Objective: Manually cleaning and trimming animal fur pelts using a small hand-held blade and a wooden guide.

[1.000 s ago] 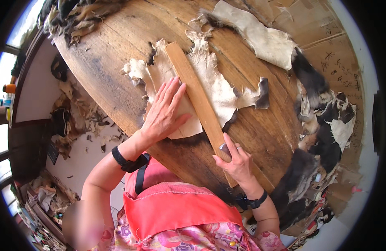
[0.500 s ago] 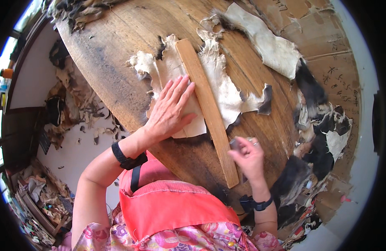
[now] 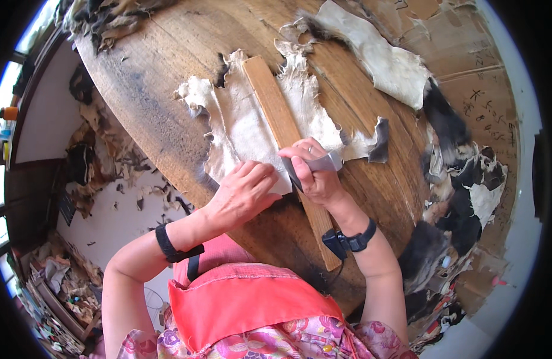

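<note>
A pale-skinned fur pelt point(image 3: 246, 128) lies skin side up on the wooden board, with dark fur showing at its edges. A flat wooden strip point(image 3: 273, 102) lies lengthwise across it. My right hand point(image 3: 321, 182) is closed around a grey metal blade point(image 3: 324, 163), above the strip at the pelt's near edge. Beside it, my left hand point(image 3: 240, 194) has its fingers bent together on the pelt's near corner and seems to pinch it; the fingertips are partly hidden.
Under everything is a large wooden board point(image 3: 150, 119). Another pelt point(image 3: 378, 63) lies at its far right, and dark fur pieces point(image 3: 443, 233) are heaped on cardboard point(image 3: 455, 66) at right. More scraps point(image 3: 108, 18) sit at the far left; others litter the floor point(image 3: 132, 215).
My left hand has slid from flat on the pelt down to its near edge, fingers now bent. My right hand has moved up and left with the blade, next to the left hand.
</note>
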{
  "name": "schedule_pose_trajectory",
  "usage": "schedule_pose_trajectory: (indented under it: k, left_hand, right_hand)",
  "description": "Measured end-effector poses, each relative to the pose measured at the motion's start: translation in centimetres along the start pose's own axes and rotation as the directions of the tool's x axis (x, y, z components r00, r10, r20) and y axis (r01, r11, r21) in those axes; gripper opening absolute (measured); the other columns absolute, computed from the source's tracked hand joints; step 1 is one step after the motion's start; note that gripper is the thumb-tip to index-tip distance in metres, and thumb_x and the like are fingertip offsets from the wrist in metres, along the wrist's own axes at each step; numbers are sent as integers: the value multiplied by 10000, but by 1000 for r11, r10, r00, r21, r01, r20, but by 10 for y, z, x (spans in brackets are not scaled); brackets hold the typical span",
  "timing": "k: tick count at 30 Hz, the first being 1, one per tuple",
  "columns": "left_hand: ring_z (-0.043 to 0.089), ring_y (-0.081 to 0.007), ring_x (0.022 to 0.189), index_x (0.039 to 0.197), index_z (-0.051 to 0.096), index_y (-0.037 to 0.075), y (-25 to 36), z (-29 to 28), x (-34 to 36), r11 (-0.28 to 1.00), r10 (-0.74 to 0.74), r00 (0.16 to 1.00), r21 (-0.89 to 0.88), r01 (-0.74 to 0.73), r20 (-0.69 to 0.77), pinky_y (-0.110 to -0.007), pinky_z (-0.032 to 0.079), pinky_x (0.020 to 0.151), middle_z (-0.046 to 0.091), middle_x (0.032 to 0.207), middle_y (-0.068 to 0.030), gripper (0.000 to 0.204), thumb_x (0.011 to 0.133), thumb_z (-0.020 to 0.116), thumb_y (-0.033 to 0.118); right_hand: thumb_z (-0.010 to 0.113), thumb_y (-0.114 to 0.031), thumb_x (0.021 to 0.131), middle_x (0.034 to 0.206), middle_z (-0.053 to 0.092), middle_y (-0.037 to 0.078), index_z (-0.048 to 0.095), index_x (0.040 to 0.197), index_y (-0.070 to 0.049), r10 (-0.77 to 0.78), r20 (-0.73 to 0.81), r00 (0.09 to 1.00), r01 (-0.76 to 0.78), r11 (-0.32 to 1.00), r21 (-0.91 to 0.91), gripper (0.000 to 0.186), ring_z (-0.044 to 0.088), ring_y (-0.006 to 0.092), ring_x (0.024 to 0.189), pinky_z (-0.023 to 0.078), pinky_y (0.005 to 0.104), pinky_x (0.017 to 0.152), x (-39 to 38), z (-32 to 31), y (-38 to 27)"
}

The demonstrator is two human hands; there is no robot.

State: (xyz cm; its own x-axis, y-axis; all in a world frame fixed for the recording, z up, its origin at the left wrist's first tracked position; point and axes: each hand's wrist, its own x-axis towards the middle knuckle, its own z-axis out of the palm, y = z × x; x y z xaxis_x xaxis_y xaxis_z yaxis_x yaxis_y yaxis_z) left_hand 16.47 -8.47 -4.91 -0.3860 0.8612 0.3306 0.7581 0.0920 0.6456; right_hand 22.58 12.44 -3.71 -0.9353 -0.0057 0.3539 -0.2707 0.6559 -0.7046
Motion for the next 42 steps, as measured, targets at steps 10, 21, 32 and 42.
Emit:
schedule_pose_trajectory:
  k: [10, 21, 32, 42]
  left_hand:
    - [600, -258, 879, 914, 695, 84, -4, 2, 24, 987, -161, 987, -29, 161, -22, -373, 500, 765, 614, 908, -62, 142, 775, 701, 110]
    - [669, -241, 855, 1032, 740, 50, -18, -28, 27, 717, -390, 910, -576, 394, 137, -347, 533, 772, 708, 909, -98, 169, 867, 706, 62]
    - [686, -233, 982, 1014, 748, -9, -32, -85, 44, 543, -182, 983, -833, 107, 8, -346, 521, 873, 735, 1014, -113, 170, 885, 723, 99]
    - [670, -291, 918, 943, 754, -49, -30, -142, 44, 546, -261, 957, -837, 37, -129, -395, 510, 881, 740, 968, -169, 267, 849, 709, 196]
  right_hand:
    - [547, -156, 947, 910, 627, 127, 662, 1020, -32, -3, -16, 1000, 2, 996, -87, 185, 590, 334, 806, 515, 435, 727, 11, 5, 6]
    - [537, -109, 954, 957, 665, 116, 619, 1005, -43, -228, -32, 973, 217, 957, -194, 116, 596, 341, 904, 503, 446, 841, 45, 16, 18]
    - [538, -177, 972, 748, 639, 131, 636, 842, -18, -130, -206, 970, 106, 986, -126, 227, 613, 322, 746, 504, 416, 795, 161, 66, 63]
    - [476, -348, 992, 679, 655, 138, 654, 771, -86, 57, -239, 969, -95, 984, -150, 386, 664, 350, 654, 543, 449, 625, 202, 79, 66]
